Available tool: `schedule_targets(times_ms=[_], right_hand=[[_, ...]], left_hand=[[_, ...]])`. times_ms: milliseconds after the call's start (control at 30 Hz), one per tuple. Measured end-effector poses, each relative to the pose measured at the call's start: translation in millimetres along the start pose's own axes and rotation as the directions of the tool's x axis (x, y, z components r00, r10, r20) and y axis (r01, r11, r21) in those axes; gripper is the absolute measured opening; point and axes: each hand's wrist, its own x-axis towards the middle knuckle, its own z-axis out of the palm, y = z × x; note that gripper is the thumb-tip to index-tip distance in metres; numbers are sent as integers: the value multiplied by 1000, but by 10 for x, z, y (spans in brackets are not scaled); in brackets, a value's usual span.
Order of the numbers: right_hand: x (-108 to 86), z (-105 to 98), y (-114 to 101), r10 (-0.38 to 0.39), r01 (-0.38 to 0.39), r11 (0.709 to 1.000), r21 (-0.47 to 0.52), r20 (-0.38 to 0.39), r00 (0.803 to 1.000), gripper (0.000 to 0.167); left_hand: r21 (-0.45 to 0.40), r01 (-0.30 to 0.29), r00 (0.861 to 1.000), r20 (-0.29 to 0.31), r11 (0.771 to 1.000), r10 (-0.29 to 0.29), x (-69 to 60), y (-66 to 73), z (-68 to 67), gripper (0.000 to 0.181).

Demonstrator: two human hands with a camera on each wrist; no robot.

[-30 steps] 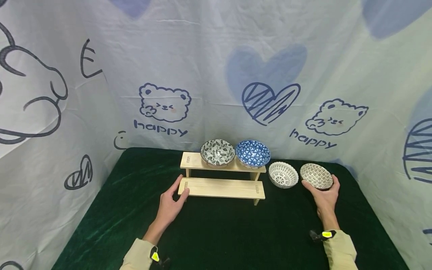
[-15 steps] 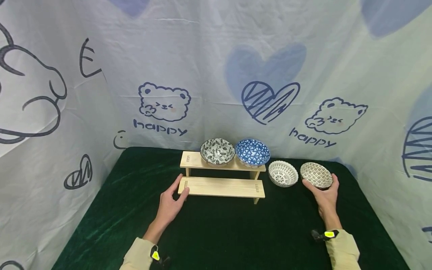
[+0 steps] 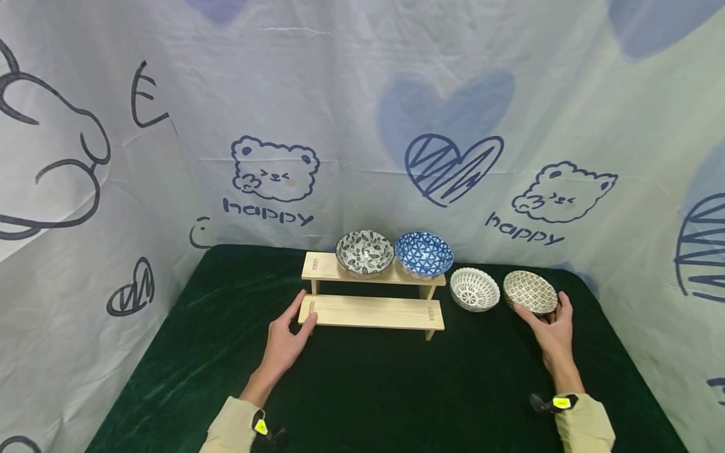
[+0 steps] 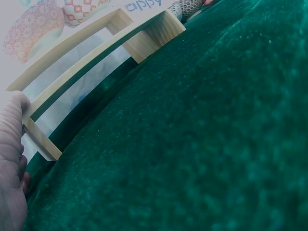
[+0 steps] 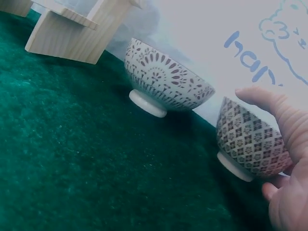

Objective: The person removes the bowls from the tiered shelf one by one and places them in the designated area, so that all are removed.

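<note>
My left hand (image 3: 285, 343) holds the left end of the lower tier of a two-step wooden stand (image 3: 370, 312), thumb at its front edge. On the upper tier sit a black-and-white leaf bowl (image 3: 365, 253) and a blue triangle-patterned bowl (image 3: 423, 253), side by side. My right hand (image 3: 554, 336) is at the brown lattice bowl (image 3: 530, 292) on the cloth, thumb at its near rim and fingers bent round its right side. In the right wrist view this bowl (image 5: 250, 139) stands with its foot low, near the cloth.
A white bowl with a dark radial pattern (image 3: 474, 290) stands between the stand and the lattice bowl. Dark green cloth (image 3: 362, 390) covers the table. A pale printed curtain (image 3: 351, 113) hangs close behind and along both sides.
My right hand has shifted slightly right and toward me, its thumb sliding along the lattice bowl's near rim. The bowls, the stand and my left hand keep their places.
</note>
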Motion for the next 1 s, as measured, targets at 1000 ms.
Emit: schedule_targets(times_ms=[1000], right_hand=[[-505, 20, -560, -146, 153, 974, -168, 51, 988, 99]], left_hand=[[-1, -12, 1000, -4, 1000, 12, 6, -17, 15, 65]])
